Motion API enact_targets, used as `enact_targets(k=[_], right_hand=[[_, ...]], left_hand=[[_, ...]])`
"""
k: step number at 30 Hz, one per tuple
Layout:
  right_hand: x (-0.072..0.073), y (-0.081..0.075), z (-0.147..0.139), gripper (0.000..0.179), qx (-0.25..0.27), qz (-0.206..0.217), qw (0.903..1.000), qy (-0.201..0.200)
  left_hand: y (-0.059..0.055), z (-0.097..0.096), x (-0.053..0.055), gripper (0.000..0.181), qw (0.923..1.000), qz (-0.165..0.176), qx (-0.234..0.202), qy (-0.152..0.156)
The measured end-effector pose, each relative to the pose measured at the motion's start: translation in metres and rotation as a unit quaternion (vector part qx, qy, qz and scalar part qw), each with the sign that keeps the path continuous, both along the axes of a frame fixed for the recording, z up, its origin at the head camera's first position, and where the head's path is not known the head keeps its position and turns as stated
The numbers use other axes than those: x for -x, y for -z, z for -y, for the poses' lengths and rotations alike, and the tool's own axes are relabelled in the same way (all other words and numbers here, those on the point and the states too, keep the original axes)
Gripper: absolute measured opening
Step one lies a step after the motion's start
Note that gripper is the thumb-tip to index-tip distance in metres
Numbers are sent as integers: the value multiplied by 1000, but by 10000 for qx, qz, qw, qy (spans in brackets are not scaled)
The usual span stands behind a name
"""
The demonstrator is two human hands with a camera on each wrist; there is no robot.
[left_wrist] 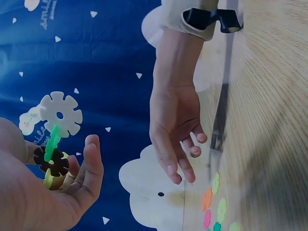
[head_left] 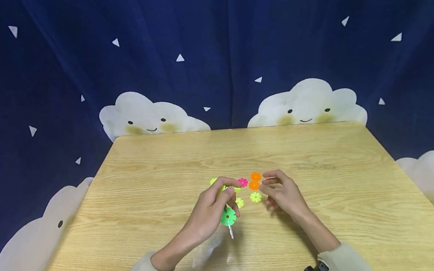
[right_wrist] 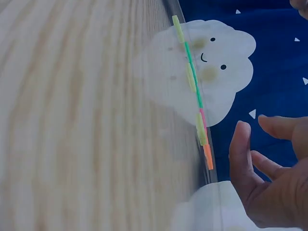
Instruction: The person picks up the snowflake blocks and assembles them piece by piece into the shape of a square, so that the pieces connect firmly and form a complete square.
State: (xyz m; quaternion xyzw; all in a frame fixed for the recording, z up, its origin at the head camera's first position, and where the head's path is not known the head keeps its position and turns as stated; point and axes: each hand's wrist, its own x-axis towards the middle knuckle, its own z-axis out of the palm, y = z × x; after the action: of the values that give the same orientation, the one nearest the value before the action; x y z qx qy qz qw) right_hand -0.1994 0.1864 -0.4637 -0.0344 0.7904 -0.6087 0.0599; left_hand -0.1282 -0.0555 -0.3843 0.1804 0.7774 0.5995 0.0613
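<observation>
My left hand (head_left: 209, 208) holds a chain of notched plastic discs joined at their slots, raised above the table. In the left wrist view the chain shows a white disc (left_wrist: 60, 114) on top, then a green disc (left_wrist: 52, 142), a dark disc (left_wrist: 50, 161) and a yellow disc (left_wrist: 48, 179) partly hidden by the hand (left_wrist: 62, 192). My right hand (head_left: 284, 194) hovers over the table with its fingers loosely bent and nothing between them. Nearest to it are two orange discs (head_left: 255, 176) and a yellow-green disc (head_left: 256, 197).
Further loose discs lie by the left hand: a pink disc (head_left: 242, 183) and several yellow-green ones, such as a disc (head_left: 239, 202) partly behind the fingers. The wooden table (head_left: 140, 217) meets a dark blue curtain (head_left: 237, 42) with clouds and triangles at its back.
</observation>
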Motion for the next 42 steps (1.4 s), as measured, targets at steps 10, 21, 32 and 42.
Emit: enact_targets(k=[10,21,32,42], right_hand=[[4,11,-4,64,167,462,9972,-571],[6,17,3,53,-213,422,9954,-838],[9,19,10,36,-1084,-216,9898,-903],[5,18,9,35,-597,276,9924,-1044]], left_hand=[[0,2,-1,31,9999,-39,64,81],[0,1,0,32,9999,-58,46,144],[0,0,-1,31,9999,3,41,143],[-1,0,-3,31,9999,-81,48,127]])
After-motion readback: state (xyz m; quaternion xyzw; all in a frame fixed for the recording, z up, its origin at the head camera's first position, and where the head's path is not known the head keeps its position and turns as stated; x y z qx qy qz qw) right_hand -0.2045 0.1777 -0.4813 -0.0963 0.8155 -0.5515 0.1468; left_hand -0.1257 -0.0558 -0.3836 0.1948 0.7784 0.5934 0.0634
